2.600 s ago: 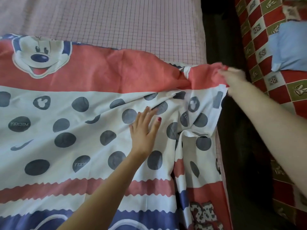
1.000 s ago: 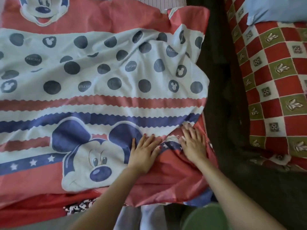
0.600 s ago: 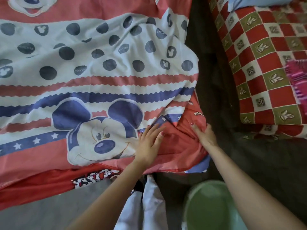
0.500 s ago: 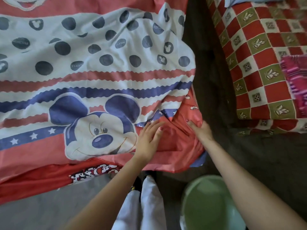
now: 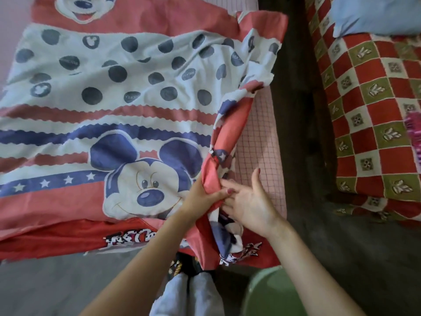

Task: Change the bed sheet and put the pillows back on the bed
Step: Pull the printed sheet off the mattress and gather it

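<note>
A cartoon-mouse bed sheet [image 5: 118, 99], red, white and blue with dark dots, lies spread over the mattress [image 5: 259, 137], whose pink checked cover shows along the right side. The sheet's right edge is gathered into a twisted roll running up from the bed's near corner. My left hand [image 5: 202, 197] grips that roll of fabric near the corner. Beside it, my right hand [image 5: 248, 201] is held palm up with the thumb raised, its fingertips touching the same bunched fabric. A blue pillow [image 5: 373, 17] lies on a neighbouring bed at the top right.
A second bed with a red, white and green checked cover [image 5: 373, 124] stands to the right across a dark floor gap [image 5: 298, 110]. A pink cloth [image 5: 414, 135] lies at its right edge. A green round tub [image 5: 271, 293] sits on the floor by my legs.
The sheet's right edge, earlier flat over the mattress side, is now pulled up and bunched into a roll, baring the pink checked mattress. My left hand went from pressing flat to gripping the fabric.
</note>
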